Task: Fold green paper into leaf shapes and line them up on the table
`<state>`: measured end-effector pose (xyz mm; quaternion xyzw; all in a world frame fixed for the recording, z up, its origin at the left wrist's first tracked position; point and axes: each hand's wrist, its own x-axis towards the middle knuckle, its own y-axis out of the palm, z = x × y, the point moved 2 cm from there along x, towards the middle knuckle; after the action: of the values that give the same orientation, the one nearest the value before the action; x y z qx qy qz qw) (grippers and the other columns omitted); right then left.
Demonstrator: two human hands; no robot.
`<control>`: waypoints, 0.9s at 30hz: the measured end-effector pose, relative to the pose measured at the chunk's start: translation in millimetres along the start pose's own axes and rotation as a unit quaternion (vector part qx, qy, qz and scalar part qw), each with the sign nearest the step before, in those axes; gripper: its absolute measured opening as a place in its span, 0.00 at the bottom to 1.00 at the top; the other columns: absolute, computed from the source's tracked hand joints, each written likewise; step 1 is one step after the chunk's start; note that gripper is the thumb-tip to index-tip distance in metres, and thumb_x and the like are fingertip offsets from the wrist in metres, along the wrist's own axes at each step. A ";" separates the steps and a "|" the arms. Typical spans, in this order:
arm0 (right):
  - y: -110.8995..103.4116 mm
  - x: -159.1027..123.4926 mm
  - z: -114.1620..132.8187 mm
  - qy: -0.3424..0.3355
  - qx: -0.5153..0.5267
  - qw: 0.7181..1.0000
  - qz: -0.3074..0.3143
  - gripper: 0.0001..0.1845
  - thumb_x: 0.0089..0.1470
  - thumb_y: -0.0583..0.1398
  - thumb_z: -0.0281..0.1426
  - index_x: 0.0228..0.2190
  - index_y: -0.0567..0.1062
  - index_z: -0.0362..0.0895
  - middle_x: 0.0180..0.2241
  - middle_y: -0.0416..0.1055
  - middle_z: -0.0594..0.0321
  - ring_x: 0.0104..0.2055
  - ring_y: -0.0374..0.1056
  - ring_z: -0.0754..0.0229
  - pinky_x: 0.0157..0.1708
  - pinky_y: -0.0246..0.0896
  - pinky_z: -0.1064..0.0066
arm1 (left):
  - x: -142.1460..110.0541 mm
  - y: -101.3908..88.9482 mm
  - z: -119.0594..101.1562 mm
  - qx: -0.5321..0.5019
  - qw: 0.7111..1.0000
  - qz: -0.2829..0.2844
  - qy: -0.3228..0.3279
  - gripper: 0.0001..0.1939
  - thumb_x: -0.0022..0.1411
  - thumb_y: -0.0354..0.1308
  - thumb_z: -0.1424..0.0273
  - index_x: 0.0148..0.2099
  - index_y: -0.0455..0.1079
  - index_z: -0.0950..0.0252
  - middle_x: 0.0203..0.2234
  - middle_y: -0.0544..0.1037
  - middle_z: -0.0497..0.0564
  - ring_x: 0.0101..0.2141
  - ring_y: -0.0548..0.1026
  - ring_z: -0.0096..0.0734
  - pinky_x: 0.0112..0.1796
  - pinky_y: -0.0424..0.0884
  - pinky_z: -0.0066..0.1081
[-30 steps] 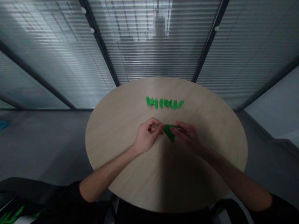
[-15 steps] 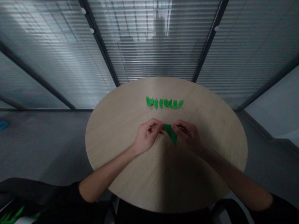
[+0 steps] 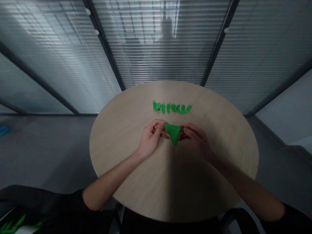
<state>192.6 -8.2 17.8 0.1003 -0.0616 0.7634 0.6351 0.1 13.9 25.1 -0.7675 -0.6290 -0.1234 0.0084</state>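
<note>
A folded piece of green paper, roughly a triangle with its point downward, is held up just above the round wooden table. My left hand pinches its upper left corner between thumb and fingers. At the upper right corner is my right hand, closed loosely, with its fingertips against the paper's edge and partly behind it. Beyond both hands lies a row of several small green leaf-shaped paper pieces on the table.
The round table stands close to a glass partition with blinds. More green pieces show at the lower left, beside my dark sleeve. A blue object lies on the floor at the far left.
The green paper has shifted left and slightly away from me, and its face has turned more toward the camera. My right thumb has come off its front. The leaf row stays put.
</note>
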 end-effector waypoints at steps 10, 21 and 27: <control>2.0 -2.5 -2.1 0.027 0.026 0.999 0.032 0.19 0.53 0.72 0.43 0.41 0.79 0.45 0.34 0.82 0.60 0.31 0.78 0.61 0.35 0.77 0.68 | 1.8 -0.8 8.0 -0.060 0.992 0.040 -0.104 0.25 0.57 0.70 0.47 0.37 0.73 0.64 0.21 0.76 0.44 0.21 0.75 0.25 0.27 0.76 0.26; 0.4 -1.1 -3.0 0.034 0.037 0.998 0.039 0.21 0.53 0.72 0.44 0.43 0.78 0.45 0.35 0.82 0.60 0.29 0.77 0.62 0.32 0.76 0.68 | 0.1 1.1 20.2 -0.102 0.980 0.019 -0.168 0.17 0.61 0.70 0.58 0.41 0.77 0.67 0.26 0.78 0.48 0.24 0.75 0.24 0.27 0.74 0.24; 2.8 -2.3 4.0 0.017 0.019 0.998 0.058 0.27 0.57 0.70 0.43 0.54 0.72 0.48 0.35 0.79 0.65 0.29 0.77 0.63 0.32 0.76 0.70 | -2.0 4.4 20.4 -0.078 0.985 0.044 -0.149 0.18 0.63 0.68 0.56 0.39 0.74 0.68 0.25 0.78 0.48 0.23 0.74 0.23 0.26 0.73 0.24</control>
<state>190.6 -11.9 21.2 0.0956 -0.0419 0.8013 0.5891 7.6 14.5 5.5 -0.8024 -0.5773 -0.0559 -0.1404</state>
